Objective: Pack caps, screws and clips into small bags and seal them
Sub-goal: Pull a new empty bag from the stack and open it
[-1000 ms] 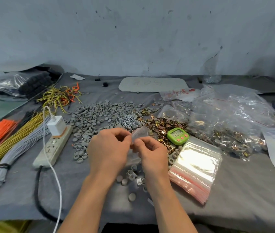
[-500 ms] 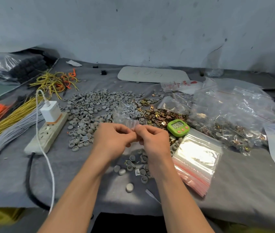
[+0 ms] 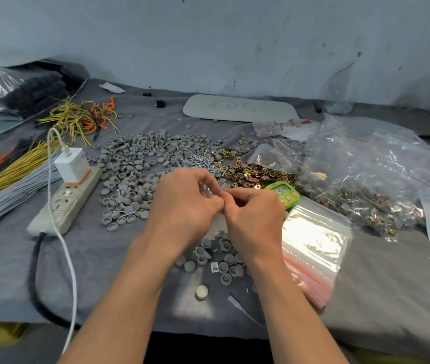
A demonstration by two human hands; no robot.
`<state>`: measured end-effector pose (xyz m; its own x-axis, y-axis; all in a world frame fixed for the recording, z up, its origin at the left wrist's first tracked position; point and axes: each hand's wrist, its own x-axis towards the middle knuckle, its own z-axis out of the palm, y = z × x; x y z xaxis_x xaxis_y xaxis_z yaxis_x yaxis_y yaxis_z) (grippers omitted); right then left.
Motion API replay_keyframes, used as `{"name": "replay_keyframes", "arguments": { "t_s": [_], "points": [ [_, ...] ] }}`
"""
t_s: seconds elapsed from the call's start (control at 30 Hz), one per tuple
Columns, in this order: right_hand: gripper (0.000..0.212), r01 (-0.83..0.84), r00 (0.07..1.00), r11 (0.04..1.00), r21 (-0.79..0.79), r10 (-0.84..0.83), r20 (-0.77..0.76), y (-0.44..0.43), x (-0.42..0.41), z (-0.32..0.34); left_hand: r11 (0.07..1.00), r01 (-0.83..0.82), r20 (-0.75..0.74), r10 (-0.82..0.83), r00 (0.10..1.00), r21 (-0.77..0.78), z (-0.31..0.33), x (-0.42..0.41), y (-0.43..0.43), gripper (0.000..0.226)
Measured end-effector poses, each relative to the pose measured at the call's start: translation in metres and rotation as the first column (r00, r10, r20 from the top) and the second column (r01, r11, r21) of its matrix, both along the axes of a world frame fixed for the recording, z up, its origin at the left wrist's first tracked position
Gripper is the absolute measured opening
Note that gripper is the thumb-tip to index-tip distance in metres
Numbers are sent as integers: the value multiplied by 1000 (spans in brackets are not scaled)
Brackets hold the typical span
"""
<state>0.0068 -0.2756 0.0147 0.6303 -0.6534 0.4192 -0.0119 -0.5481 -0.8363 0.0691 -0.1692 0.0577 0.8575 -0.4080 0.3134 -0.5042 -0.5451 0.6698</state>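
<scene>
Hands meet above the grey cloth [image 3: 379, 271], and between them we pinch a small clear bag [image 3: 216, 224]. Our left hand [image 3: 185, 203] has its fingers curled, with thumb and forefinger nipping the bag's top edge. Our right hand [image 3: 255, 216] nips the same edge just beside it, its fingertips touching the left's. The bag hangs down between our palms, mostly hidden, so we cannot tell what is in it or whether its strip is closed. Between our wrists lie loose caps [image 3: 224, 258]. Beyond the left hand spreads the cap pile [image 3: 140, 164], with screws [image 3: 198, 161] at its right edge and brassy clips [image 3: 255, 174] next to those. A green timer [image 3: 283, 191] sits just beyond the right hand, beside a stack of empty bags [image 3: 313, 245]. At left, a power strip [image 3: 66, 203] carries a white charger [image 3: 72, 166].
</scene>
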Motion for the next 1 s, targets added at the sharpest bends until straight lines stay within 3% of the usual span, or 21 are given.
{"name": "replay_keyframes", "arguments": {
  "t_s": [0.1,0.2,0.3,0.37,0.47,0.53,0.63,0.7,0.8,0.9,1.0],
  "points": [
    [12,-19,998,999,36,21,-66,-4,-1,1,998,-65,206,58,977,26,-4,-7,2,25],
    [18,-50,993,988,149,64,-96,-4,-2,1,996,-88,152,89,984,-14,-9,-4,9,33],
    [18,-48,996,978,205,63,-68,2,-2,4,973,-134,226,89,970,190,-14,-7,17,53],
    [16,-56,996,968,244,71,-54,4,-3,5,945,-177,246,109,963,274,-14,-8,18,49],
    [15,-27,996,997,75,33,-80,9,-5,6,903,-350,338,257,905,249,-5,-5,21,16],
    [14,21,990,995,-93,-34,-140,14,-5,6,863,-431,419,300,857,264,0,-3,23,12],
    [22,123,950,967,-225,-180,-255,15,-3,5,867,-381,497,189,847,320,-3,-7,26,21],
    [25,169,940,969,-180,-213,-266,12,-3,3,910,-308,520,127,845,279,-13,-10,28,21],
    [27,96,989,995,10,-95,-110,14,-4,-2,956,-236,463,131,876,176,-28,-13,26,14],
    [13,-109,993,991,-82,106,-43,24,-7,-5,975,-177,395,110,912,137,-39,-12,21,7],
    [24,-204,972,969,-138,185,-144,27,-6,-11,990,-121,343,90,935,70,-48,-10,21,14]
  ]
}}
